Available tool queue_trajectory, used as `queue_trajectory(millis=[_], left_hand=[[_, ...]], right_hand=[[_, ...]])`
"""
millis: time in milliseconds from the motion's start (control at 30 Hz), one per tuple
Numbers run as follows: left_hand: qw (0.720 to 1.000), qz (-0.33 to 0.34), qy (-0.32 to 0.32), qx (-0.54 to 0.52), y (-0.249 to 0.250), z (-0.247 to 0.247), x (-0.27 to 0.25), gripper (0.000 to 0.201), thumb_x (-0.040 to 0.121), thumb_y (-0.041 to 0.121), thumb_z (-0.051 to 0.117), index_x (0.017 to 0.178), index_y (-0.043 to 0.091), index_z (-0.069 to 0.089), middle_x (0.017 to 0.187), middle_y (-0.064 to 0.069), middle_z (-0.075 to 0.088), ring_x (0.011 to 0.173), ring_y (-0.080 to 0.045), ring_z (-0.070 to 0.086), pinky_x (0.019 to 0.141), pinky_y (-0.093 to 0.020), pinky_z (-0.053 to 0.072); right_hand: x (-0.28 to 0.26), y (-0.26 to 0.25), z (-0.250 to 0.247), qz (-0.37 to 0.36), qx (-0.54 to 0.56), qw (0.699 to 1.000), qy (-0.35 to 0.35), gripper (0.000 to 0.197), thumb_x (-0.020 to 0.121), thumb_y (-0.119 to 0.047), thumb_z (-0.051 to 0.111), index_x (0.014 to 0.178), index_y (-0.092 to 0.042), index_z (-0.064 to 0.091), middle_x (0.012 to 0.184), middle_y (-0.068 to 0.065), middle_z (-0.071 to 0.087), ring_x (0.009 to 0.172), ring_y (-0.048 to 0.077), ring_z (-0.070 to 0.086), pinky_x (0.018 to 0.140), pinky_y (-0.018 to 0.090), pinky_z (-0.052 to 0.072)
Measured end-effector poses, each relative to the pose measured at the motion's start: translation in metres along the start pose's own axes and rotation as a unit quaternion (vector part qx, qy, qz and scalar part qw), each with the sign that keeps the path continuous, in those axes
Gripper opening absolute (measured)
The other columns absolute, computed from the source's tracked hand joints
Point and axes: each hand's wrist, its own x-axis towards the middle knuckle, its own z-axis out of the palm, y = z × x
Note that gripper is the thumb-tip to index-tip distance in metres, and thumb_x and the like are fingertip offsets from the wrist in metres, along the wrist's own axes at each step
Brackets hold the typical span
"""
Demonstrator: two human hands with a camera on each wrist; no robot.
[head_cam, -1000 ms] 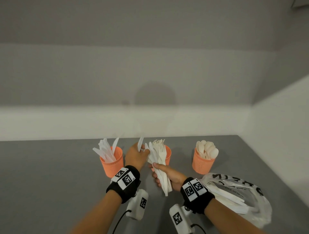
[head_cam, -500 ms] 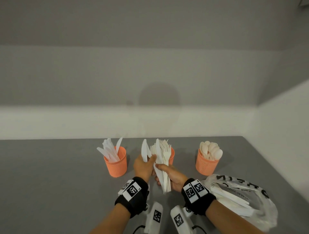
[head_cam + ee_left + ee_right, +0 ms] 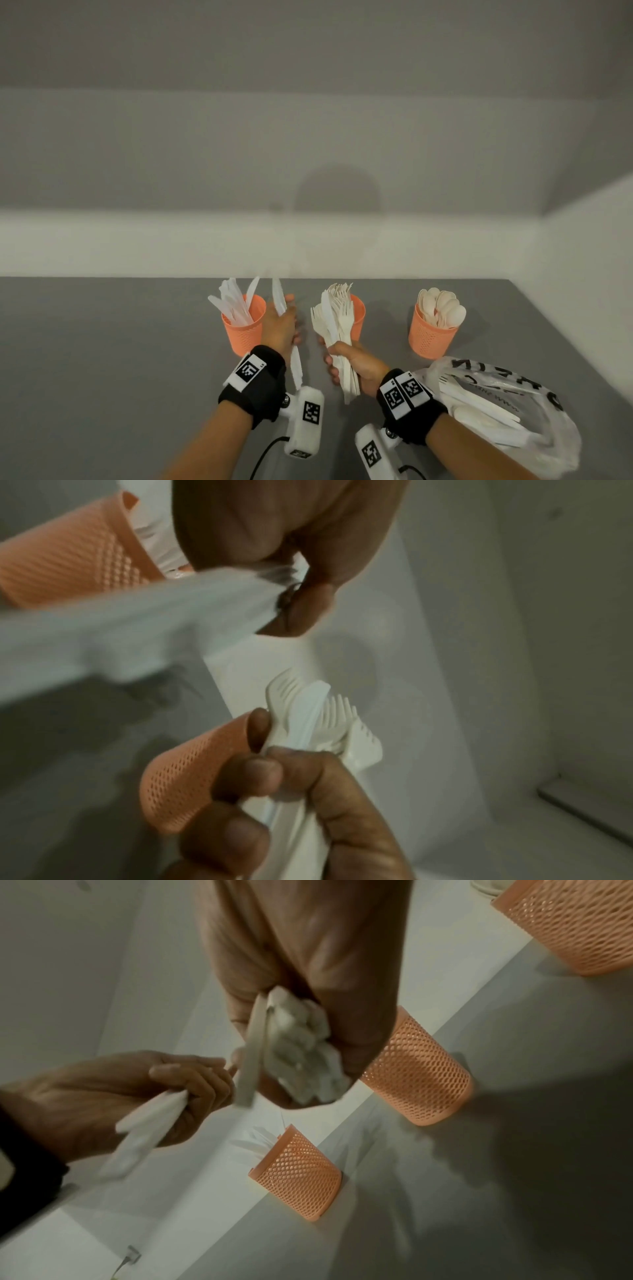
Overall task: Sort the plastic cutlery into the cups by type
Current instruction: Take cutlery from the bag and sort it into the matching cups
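Observation:
Three orange mesh cups stand in a row: the knife cup (image 3: 244, 334) at left, the fork cup (image 3: 359, 313) in the middle, the spoon cup (image 3: 431, 337) at right. My left hand (image 3: 281, 325) grips a white plastic knife (image 3: 278, 296), blade up, just right of the knife cup (image 3: 298, 1172). My right hand (image 3: 351, 361) clutches a bundle of forks with a knife among them (image 3: 334, 323), in front of the fork cup (image 3: 192, 772). In the left wrist view the held knife (image 3: 137, 623) is blurred. The two hands are a short gap apart.
A crumpled white plastic bag (image 3: 513, 421) with more white cutlery inside lies on the grey table (image 3: 102, 359) at the right, beside my right wrist. White walls close the back and right sides.
My left hand reached in to the bundle, then drew away to the left with a knife and now sits beside the knife cup. The right hand kept the bundle almost still.

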Motion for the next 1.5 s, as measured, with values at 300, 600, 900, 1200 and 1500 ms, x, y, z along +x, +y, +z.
queue_trajectory(millis=[300,600,900,1200,1500], left_hand=[[0.985,0.088,0.006,0.149,-0.001,0.02,0.002,0.023,0.084,0.01,0.064,0.107,0.006,0.06,0.087,-0.009,0.064,0.064,-0.015,0.058,0.041,-0.014,0.045],[0.981,0.1,-0.012,0.164,-0.006,0.026,0.005,0.006,0.089,0.006,0.051,0.095,0.007,0.052,0.073,-0.008,0.056,0.063,-0.021,0.054,0.057,-0.027,0.046],[0.991,0.08,-0.006,0.105,-0.015,0.022,-0.003,0.011,0.089,0.007,0.055,0.09,-0.002,0.059,0.073,-0.012,0.06,0.055,-0.013,0.053,0.037,-0.009,0.035],[0.999,0.043,-0.003,0.022,-0.036,0.027,-0.021,0.025,0.085,0.01,0.065,0.062,0.011,0.056,0.034,0.009,0.049,0.03,0.0,0.045,0.036,-0.01,0.034],[0.995,0.06,0.018,0.079,-0.035,0.024,-0.011,0.028,0.097,0.023,0.043,0.078,0.006,0.053,0.068,-0.007,0.058,0.053,-0.013,0.05,0.05,-0.022,0.036]], right_hand=[[-0.004,-0.006,0.004,0.0,-0.034,0.999,-0.036,0.024,0.082,-0.008,0.053,0.105,-0.015,0.06,0.067,0.003,0.058,0.046,0.009,0.048,0.046,0.02,0.042],[-0.009,-0.01,-0.001,0.028,0.003,0.999,-0.027,0.019,0.091,-0.021,0.045,0.104,-0.015,0.058,0.067,0.0,0.054,0.049,0.008,0.047,0.048,0.019,0.042],[-0.004,-0.009,-0.001,0.002,0.009,0.999,0.053,0.012,0.093,-0.022,0.046,0.092,-0.012,0.053,0.056,-0.001,0.051,0.038,0.007,0.044,0.041,0.019,0.039],[-0.004,-0.01,0.009,-0.057,0.023,0.995,0.084,0.01,0.093,-0.015,0.049,0.096,-0.016,0.058,0.052,-0.002,0.056,0.038,0.005,0.051,0.043,0.019,0.041],[-0.011,-0.019,0.009,-0.078,-0.011,0.995,0.058,0.012,0.094,-0.019,0.049,0.093,-0.018,0.061,0.076,0.004,0.065,0.054,0.012,0.061,0.049,0.023,0.05]])
